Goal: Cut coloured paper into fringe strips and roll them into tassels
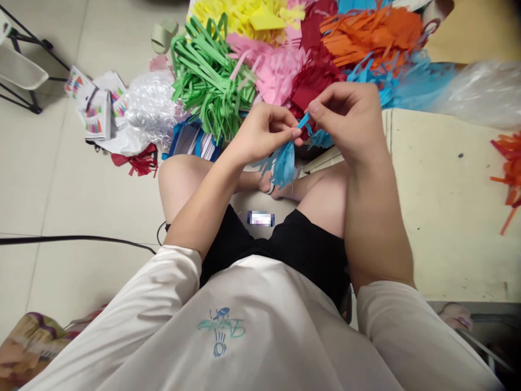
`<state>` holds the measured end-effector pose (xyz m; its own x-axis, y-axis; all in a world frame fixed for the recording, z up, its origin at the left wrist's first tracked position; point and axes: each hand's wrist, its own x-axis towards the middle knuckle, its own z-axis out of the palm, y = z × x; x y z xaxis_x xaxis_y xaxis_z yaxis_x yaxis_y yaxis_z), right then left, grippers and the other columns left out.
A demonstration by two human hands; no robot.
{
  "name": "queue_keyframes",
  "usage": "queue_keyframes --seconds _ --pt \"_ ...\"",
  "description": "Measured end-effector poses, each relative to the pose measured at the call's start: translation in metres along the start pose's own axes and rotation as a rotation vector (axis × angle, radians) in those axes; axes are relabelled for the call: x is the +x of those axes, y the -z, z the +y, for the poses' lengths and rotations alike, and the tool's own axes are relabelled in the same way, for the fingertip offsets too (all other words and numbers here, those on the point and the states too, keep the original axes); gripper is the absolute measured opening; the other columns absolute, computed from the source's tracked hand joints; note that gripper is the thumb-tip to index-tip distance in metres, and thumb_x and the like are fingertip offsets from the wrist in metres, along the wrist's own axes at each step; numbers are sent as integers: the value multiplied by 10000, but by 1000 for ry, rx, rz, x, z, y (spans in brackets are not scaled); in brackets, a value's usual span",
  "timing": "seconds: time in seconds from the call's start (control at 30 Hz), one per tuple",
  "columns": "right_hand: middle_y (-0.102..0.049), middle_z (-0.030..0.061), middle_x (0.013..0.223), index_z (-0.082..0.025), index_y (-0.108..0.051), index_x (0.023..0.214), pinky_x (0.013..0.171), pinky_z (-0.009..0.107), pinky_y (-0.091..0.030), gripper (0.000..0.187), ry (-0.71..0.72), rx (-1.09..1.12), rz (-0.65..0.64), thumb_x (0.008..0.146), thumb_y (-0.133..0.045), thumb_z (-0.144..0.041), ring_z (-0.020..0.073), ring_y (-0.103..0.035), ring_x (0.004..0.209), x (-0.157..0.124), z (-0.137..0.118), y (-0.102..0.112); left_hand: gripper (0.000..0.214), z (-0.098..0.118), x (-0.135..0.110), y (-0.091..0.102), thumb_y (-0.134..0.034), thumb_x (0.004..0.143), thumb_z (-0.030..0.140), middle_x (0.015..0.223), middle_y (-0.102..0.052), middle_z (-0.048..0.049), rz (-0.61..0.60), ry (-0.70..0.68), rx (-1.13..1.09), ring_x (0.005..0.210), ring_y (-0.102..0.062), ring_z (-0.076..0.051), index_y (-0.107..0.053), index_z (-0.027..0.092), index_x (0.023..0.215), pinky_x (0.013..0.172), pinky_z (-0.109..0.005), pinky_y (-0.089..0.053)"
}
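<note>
We hold a blue fringed paper tassel (283, 160) in both hands, just on the near side of the big heap of cut paper strips (280, 65) in yellow, pink, dark red, orange and blue. The tassel hangs over our bare knees and stays clear of the heap.

Our left hand (264, 130) comes in from the heap's green side. Its fingers (295, 133) are closed tight, with thumb and forefinger pinching the tassel's neck, and the fringe hangs down below them. Our right hand (345, 117) meets it from the heap's orange side. Its fingers (313, 106) are closed too, nipping the short blue strip that sticks up from the same neck. The two hands nearly touch at the fingertips.

A bundle of green paper strips (203, 76) forms the heap's left flank. Beyond that flank a crumpled sheet of clear white plastic (150, 103), some small white printed cards (95, 108) and a tuft of red paper scraps (140, 163) lie on the pale tiled floor (61, 179).

To the right of the heap a clear plastic bag (484, 87) lies at the far end of the cream-coloured table (439, 206). A few orange paper strips (508, 163) lie at the table's right edge. A thin black cable (81, 239) crosses the floor well to the near left of the heap.
</note>
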<state>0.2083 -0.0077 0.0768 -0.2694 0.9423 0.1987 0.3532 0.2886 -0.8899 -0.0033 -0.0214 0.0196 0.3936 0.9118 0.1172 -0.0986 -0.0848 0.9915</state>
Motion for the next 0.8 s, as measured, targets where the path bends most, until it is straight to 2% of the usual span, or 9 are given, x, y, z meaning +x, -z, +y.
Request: queue_keyframes --seconds 0.2,0.33,0.53,0.67,0.8 --pt "-730 19 760 -281 -730 802 699 419 -579 418 -55 59 -89 771 -1063 -532 246 -696 812 -2 1 -2 395 -3 -1 -2 -994 877 461 904 -820 -89 28 23 -44 950 -865 -250 -749 157 937 948 -400 -727" --pt "-713 27 740 -262 -682 785 657 405 -561 475 -80 84 -104 801 -1050 -563 241 -716 782 -2 -1 -3 315 -5 0 -4 -974 899 383 896 -804 -63 37 39 -71 1047 -869 -265 -756 164 959 1002 -408 -722" --pt "-739 18 771 -284 -643 732 626 392 -518 548 -45 -14 -33 805 -1025 -671 210 -663 755 -1 -2 -3 207 -5 1 -7 -876 986 327 901 -790 -24 26 6 -41 1086 -877 -264 -755 161 1008 1050 -459 -716" --pt "-739 -1 774 -288 -648 712 637 395 -491 520 25 -103 24 834 -992 -658 202 -634 731 1 2 -3 238 -7 3 -6 -890 980 342 905 -799 -29 41 -29 6 1075 -884 -270 -740 159 1009 1062 -472 -725" --pt "-710 10 742 -271 -649 702 593 374 -455 533 43 -67 32 820 -994 -660 178 -600 658 2 5 -6 206 -12 5 -3 -887 973 283 895 -803 -41 55 -43 18 1026 -888 -267 -731 149 980 1044 -466 -732"
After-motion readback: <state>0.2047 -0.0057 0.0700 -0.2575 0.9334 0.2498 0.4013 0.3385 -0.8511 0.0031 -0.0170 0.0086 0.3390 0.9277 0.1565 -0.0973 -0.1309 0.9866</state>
